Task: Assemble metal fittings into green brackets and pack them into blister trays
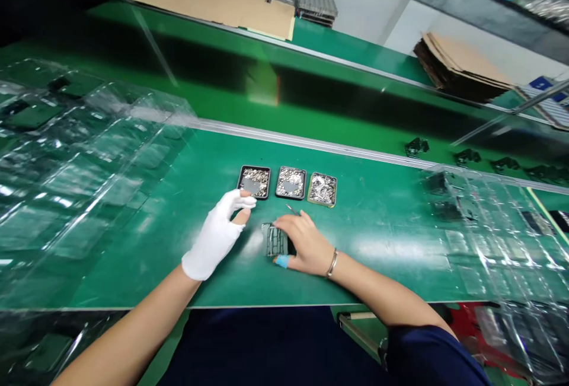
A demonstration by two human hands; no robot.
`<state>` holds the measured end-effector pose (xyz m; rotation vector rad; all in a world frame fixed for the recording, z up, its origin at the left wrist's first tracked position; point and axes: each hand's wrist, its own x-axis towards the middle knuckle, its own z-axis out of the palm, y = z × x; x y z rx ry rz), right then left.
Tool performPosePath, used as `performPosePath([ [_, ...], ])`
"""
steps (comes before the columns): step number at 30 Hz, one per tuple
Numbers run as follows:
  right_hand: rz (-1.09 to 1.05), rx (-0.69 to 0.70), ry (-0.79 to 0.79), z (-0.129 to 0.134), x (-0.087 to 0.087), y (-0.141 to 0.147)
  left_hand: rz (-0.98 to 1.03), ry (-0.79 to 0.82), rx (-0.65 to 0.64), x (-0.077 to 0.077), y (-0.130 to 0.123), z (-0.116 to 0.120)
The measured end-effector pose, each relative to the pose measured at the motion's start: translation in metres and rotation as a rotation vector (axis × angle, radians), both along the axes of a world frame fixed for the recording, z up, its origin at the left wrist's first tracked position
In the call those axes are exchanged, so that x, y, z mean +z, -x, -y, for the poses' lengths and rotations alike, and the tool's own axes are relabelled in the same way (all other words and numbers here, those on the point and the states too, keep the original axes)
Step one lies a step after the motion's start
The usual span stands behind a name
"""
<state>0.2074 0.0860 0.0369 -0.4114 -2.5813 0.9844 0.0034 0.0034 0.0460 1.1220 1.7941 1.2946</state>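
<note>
Pressing down on a small dark ribbed metal part [276,240], the bare right hand [306,246] pins it flat on the green surface [377,226]; its grip also pinches a thin tool [292,209]. Beside it, the white-gloved left hand [217,235] hovers released. The part looks light, stiff, slippery (take its edges).

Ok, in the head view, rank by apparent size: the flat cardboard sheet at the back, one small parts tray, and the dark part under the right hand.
1. Cardboard sheet, largest though farthest.
2. Parts tray and the dark part look alike; the right hand covers part of it, so no ranking.
</note>
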Motion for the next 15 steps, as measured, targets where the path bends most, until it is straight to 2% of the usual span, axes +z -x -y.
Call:
performPosePath([
  [2,-0.012,-0.023,-0.027,-0.009,0.004,-0.002,-0.007,0.053,0.002,-0.003,0.001,-0.001],
  [4,-0.069,-0.174,0.031,-0.044,0.009,-0.004,-0.045,0.094,-0.036,-0.009,0.000,-0.003],
  [8,0.025,-0.787,0.160,-0.170,0.022,-0.024,-0.231,0.111,-0.160,-0.023,-0.006,-0.007],
  [9,0.028,-0.851,0.142,-0.201,0.026,-0.030,-0.281,0.097,-0.175,-0.026,-0.007,-0.008],
  [11,0.011,-0.914,0.096,-0.250,0.034,-0.041,-0.364,0.047,-0.190,-0.031,-0.010,-0.008],
  [12,-0.008,-0.912,0.066,-0.266,0.038,-0.045,-0.394,0.017,-0.194,-0.033,-0.011,-0.009],
  [15,-0.106,-0.812,-0.037,-0.284,0.048,-0.053,-0.447,-0.042,-0.189,-0.039,-0.012,-0.011],
])
